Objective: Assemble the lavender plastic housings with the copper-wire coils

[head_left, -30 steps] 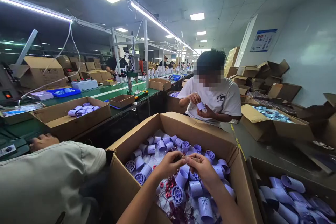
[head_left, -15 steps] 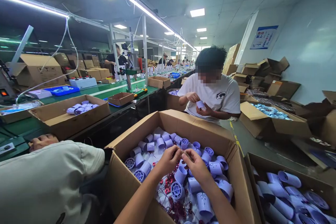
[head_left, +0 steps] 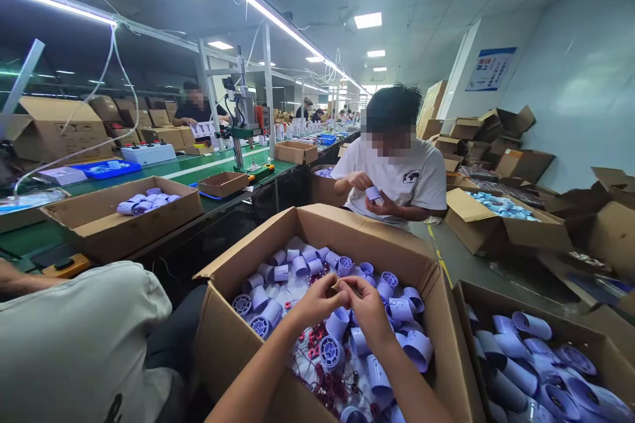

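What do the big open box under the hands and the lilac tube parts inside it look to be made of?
Box: brown corrugated cardboard, matte, with creased flaps and raw edges. Lilac tube parts: probably moulded plastic, smooth with a slight sheen, thin uniform walls; some have grille ends.

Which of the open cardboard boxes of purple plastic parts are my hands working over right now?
The big box straight ahead: left hand and right hand meet above its purple tubes. The others sit on the green bench and at far right.
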`<state>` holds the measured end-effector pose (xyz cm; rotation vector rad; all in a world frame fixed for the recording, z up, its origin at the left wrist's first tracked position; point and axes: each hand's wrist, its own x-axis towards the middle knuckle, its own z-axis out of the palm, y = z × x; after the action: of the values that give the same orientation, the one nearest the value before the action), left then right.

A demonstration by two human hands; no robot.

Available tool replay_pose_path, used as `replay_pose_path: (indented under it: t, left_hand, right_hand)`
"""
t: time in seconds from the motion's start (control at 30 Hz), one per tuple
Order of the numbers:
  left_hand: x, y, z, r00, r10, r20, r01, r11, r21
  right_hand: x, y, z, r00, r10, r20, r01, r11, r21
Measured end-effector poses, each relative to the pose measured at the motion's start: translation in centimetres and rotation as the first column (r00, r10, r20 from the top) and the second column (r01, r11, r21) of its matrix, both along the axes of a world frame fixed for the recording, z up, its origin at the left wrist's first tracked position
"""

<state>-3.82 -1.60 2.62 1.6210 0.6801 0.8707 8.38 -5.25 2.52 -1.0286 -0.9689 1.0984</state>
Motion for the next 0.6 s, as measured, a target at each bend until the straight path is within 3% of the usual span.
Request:
replay_pose_path:
  t: [0.33,0.6]
  left_hand:
    - [0.1,0.2,-0.2,0.998,-0.004,0.065,0.009,0.997,-0.078]
    - [-0.1,0.8,0.4,0.954,0.265,0.140,-0.264,0.964,-0.026]
  right_hand:
    - [-0.1,-0.2,0.4,0.996,0.049,-0.078,-0.051,0.998,-0.023]
    - [1.0,0.0,0.2,0.996,0.088,-0.001,-0.088,0.995,-0.053]
